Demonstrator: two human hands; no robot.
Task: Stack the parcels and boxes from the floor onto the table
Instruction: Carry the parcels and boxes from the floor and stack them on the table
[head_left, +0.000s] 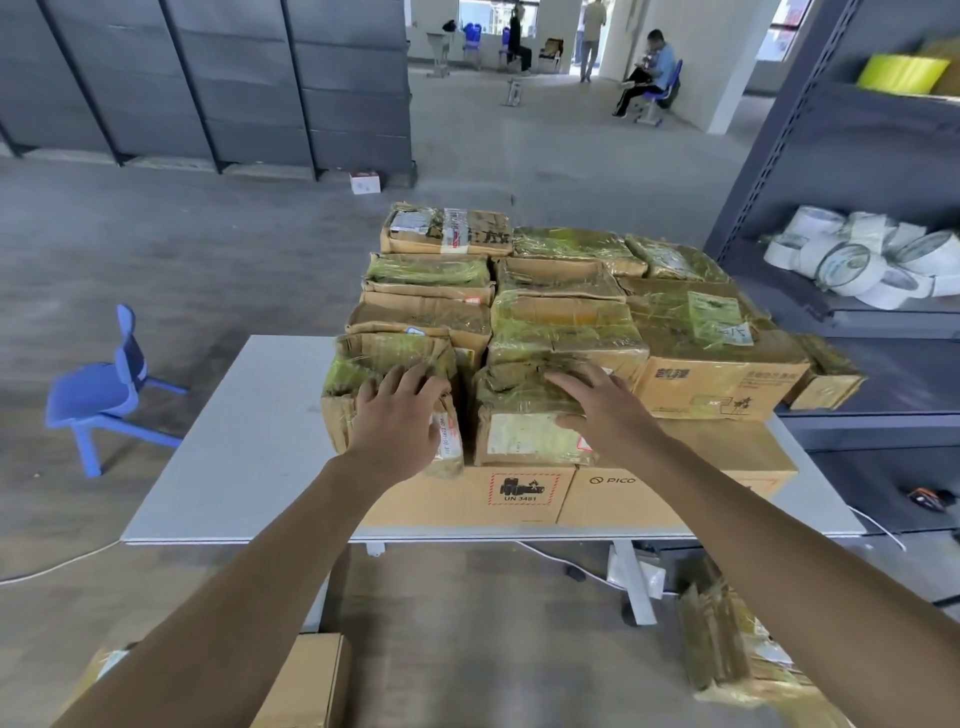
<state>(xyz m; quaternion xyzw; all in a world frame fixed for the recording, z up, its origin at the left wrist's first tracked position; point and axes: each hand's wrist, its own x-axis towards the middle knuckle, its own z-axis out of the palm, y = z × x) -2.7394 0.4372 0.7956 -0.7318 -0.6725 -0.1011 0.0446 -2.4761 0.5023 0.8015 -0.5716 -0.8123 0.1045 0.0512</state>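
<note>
Both arms stretch forward. The left hand (400, 413) rests, fingers spread, on a taped parcel (371, 358). The right hand (597, 408) does likewise on the neighbouring parcel (519, 436).

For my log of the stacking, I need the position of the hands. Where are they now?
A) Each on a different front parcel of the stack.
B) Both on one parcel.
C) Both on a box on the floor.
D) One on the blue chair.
A: the left hand rests on the front left parcel and the right hand on the neighbouring parcel, both stacked on the table.
</note>
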